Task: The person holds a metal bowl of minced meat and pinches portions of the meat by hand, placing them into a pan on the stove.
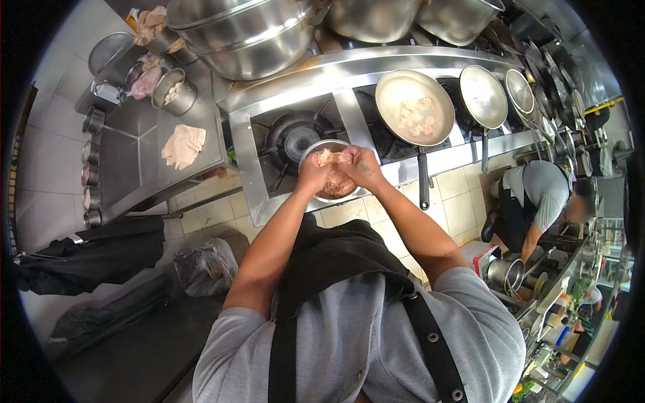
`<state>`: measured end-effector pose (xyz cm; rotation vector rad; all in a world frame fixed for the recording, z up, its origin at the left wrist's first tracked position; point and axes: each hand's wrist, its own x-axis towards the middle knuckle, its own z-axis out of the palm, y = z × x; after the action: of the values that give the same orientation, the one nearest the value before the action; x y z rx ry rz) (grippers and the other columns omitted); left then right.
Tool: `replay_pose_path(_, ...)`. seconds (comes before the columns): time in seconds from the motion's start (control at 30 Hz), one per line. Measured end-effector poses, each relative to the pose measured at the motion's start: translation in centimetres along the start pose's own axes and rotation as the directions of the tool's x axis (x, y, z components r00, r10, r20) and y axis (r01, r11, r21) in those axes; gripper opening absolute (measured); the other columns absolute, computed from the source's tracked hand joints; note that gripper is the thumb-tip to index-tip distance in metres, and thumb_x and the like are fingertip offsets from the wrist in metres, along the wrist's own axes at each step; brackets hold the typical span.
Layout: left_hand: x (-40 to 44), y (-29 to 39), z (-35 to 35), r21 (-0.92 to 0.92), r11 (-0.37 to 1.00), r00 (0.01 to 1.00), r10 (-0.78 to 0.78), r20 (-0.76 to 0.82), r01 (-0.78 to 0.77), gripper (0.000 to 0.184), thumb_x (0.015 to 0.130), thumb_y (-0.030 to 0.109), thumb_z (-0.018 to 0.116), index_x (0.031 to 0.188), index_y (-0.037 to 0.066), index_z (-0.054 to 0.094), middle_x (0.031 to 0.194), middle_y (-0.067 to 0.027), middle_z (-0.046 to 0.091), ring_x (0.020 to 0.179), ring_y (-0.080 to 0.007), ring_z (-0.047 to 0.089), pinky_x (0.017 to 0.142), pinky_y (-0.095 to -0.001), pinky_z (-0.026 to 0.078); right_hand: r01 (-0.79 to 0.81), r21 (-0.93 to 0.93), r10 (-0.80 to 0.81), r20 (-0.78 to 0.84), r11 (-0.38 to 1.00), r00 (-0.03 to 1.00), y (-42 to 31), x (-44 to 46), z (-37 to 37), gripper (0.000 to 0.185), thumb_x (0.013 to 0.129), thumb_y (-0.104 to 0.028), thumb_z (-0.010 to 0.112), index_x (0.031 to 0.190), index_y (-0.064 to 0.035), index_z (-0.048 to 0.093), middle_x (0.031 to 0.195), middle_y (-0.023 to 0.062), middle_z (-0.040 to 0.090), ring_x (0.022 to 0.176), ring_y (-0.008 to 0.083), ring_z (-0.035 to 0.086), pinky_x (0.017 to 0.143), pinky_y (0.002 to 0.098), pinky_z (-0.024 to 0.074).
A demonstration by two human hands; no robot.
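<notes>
Over a round metal bowl (321, 146) at the stove's front edge, both my hands pinch a piece of pale, battered-looking food (329, 158). My left hand (313, 172) holds its left end, and my right hand (363, 168) grips the right end. Below them, reddish-brown minced or coated meat (339, 184) lies in the bowl. To the right, a large frying pan (396, 91) on the stove contains several pale pieces of food (416, 118). My fingertips are partly hidden by the food.
Big steel pots (245, 43) stand behind the burner (300, 140). Flat pale meat (183, 146) lies on the left counter near a metal container (174, 92). A second pan (483, 97) is on the right. Another person (537, 195) bends over at the far right.
</notes>
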<state>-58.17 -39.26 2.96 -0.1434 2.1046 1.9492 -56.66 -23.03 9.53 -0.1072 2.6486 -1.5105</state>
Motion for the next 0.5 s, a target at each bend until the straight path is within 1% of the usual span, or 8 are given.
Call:
replay_pose_path(0.07,0.1,0.2,-0.1,0.085,0.996,1.000,-0.020,0.023,0.018,0.034,0.075,0.005,0.061,0.108,-0.004,0.059,0.101,-0.0136,0.065,0.093,-0.0177,0.063,0.082,-0.0305,0.049,0.004,0.210,0.002,-0.027,0.978,1.000,-1.1,-0.2,-0.7,0.013,0.074,-0.009,0.069,0.077,0.0004,0.061,0.065,0.0017,0.058,0.061,0.0047,0.052,0.054,0.0248,0.0434)
replay_pose_path(0.1,0.4,-0.4,-0.2,0.084,0.996,1.000,-0.021,0.023,0.019,0.034,0.075,0.005,0.061,0.108,-0.004,0.059,0.101,-0.0136,0.065,0.093,-0.0177,0.063,0.082,-0.0305,0.049,0.003,0.209,0.003,-0.026,0.978,1.000,-1.6,-0.2,-1.1,0.013,0.074,-0.009,0.069,0.077,0.0004,0.061,0.065,0.0017,0.058,0.061,0.0047,0.052,0.054,0.0248,0.0434)
replay_pose_path(0.17,1.1,-2.0,-0.4,0.153,0.988,0.999,-0.034,0.026,0.029,0.037,0.074,0.004,0.062,0.110,-0.005,0.058,0.104,-0.0137,0.065,0.095,-0.0186,0.062,0.083,-0.0311,0.048,-0.124,0.470,0.115,0.050,0.874,0.992,-2.4,-0.2,-2.2,0.015,0.075,-0.009,0.071,0.080,0.0007,0.060,0.066,0.0017,0.060,0.059,0.0050,0.054,0.052,0.0222,0.0438)
replay_pose_path(0.2,0.6,-1.1,-0.3,0.154,0.988,0.999,-0.035,0.031,0.030,0.037,0.074,0.004,0.062,0.110,-0.005,0.058,0.104,-0.0137,0.065,0.095,-0.0186,0.062,0.083,-0.0311,0.048,-0.222,0.491,0.174,0.143,0.842,0.974,-2.5,-0.1,-2.9,0.020,0.077,-0.011,0.072,0.087,0.0014,0.060,0.067,0.0042,0.062,0.057,0.0068,0.057,0.050,0.0203,0.0450)
replay_pose_path(0.3,-1.3,2.0,-0.1,0.145,0.987,0.998,-0.067,0.015,0.064,0.034,0.074,0.002,0.060,0.108,-0.003,0.059,0.097,-0.0085,0.066,0.086,-0.0163,0.063,0.077,-0.0289,0.050,-0.231,0.529,0.149,0.193,0.817,0.970,-2.7,0.0,-3.1,0.020,0.085,-0.016,0.066,0.092,0.0011,0.060,0.075,0.0062,0.064,0.058,0.0096,0.060,0.048,0.0203,0.0459)
replay_pose_path(0.33,-1.5,2.2,-0.3,0.103,0.994,0.995,-0.051,0.089,0.042,0.037,0.073,0.003,0.061,0.110,-0.003,0.058,0.098,-0.0089,0.065,0.088,-0.0165,0.063,0.078,-0.0292,0.049,-0.229,0.530,0.149,0.190,0.816,0.970,-2.8,0.0,-3.1,0.020,0.085,-0.016,0.066,0.092,0.0011,0.060,0.075,0.0062,0.064,0.058,0.0096,0.060,0.048,0.0203,0.0459)
replay_pose_path(0.4,-1.6,2.3,-0.5,0.059,0.998,0.986,-0.032,0.162,0.022,0.040,0.072,0.004,0.061,0.112,-0.003,0.058,0.100,-0.0093,0.065,0.089,-0.0167,0.063,0.079,-0.0295,0.049,-0.375,0.679,0.227,0.300,0.632,0.926,-3.1,0.1,-3.0,0.021,0.091,-0.020,0.058,0.093,0.0011,0.060,0.083,0.0073,0.064,0.062,0.0108,0.062,0.051,0.0215,0.0475)
replay_pose_path(0.5,-2.0,2.7,-0.6,0.084,0.995,0.987,-0.072,0.145,0.060,0.044,0.072,0.004,0.062,0.115,-0.004,0.055,0.103,-0.0100,0.064,0.091,-0.0165,0.062,0.081,-0.0295,0.049,-0.407,0.621,0.293,0.283,0.670,0.913,-1.8,0.5,-2.4,0.024,0.094,-0.023,0.052,0.095,0.0008,0.059,0.087,0.0073,0.064,0.071,0.0118,0.063,0.056,0.0225,0.0494)
